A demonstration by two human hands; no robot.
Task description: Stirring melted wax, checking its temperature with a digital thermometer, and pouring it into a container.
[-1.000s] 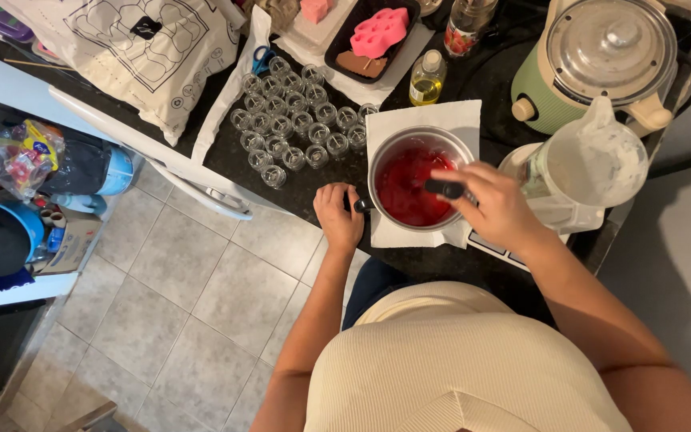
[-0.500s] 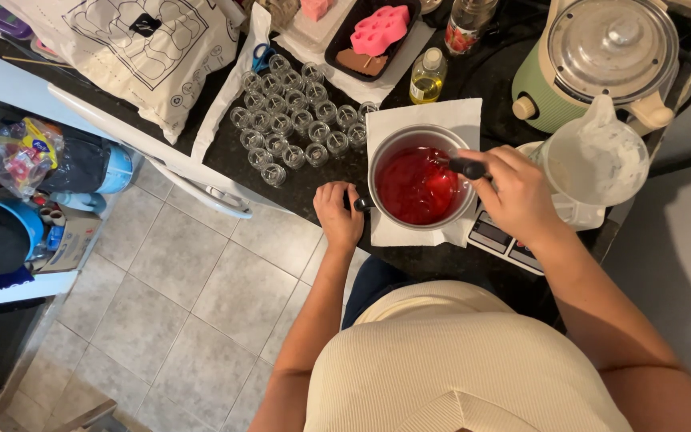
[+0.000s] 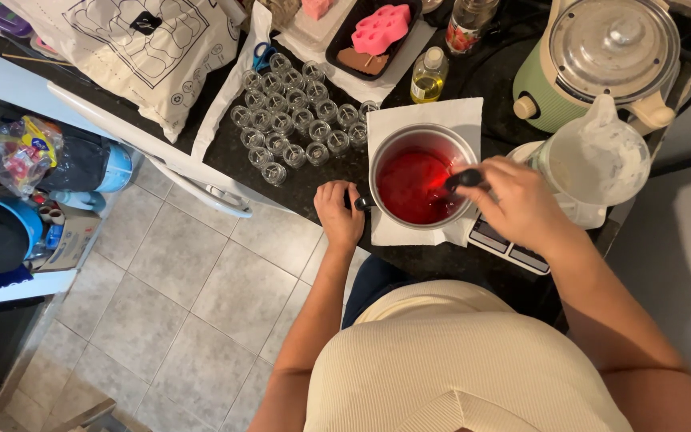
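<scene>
Head view: the left hand (image 3: 339, 214) is closed on the short handle of the metal pot (image 3: 421, 182) on a white paper towel (image 3: 457, 116), while the right hand (image 3: 513, 200) grips a black-handled stirrer (image 3: 463, 178) dipped in the red liquid (image 3: 409, 188). The rigid pot looks sloshy and best steadied by that handle. Compared with half a second ago, the stirrer sits lower at the rim.

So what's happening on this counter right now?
A person stands at a dark counter with a metal pot of red liquid set on a white paper towel. The left hand grips the pot's handle, while the right hand holds a black-handled utensil dipped into the liquid at the pot's right side. A cluster of small empty glass jars sits just left of the pot.
</scene>
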